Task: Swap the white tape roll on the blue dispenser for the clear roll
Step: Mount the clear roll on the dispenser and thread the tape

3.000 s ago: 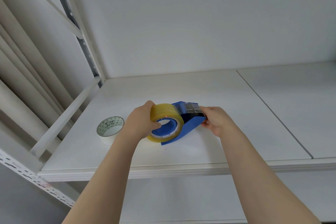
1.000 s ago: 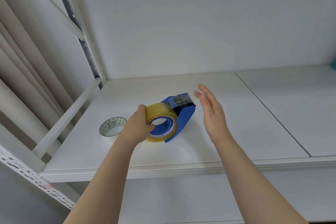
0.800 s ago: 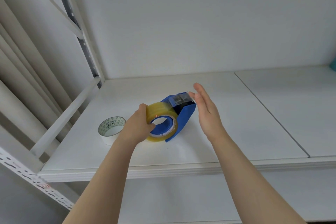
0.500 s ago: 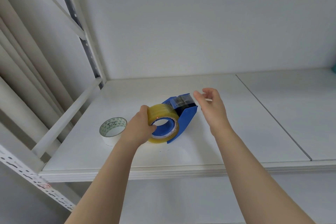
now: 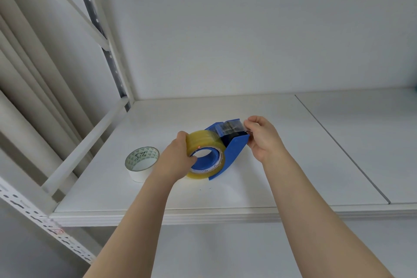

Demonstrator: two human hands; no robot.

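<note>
Clamped around the near-left rim of the clear roll, the left hand steadies it on the blue dispenser. Right hand pinches the tape end at the far cutter. White tape roll lies removed at left on the shelf. Swap appears nearly complete; threading remains.

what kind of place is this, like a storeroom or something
Probably a storeroom or workshop: a white metal shelf on a slotted steel upright, with a blue dispenser and spare white tape roll.
</note>
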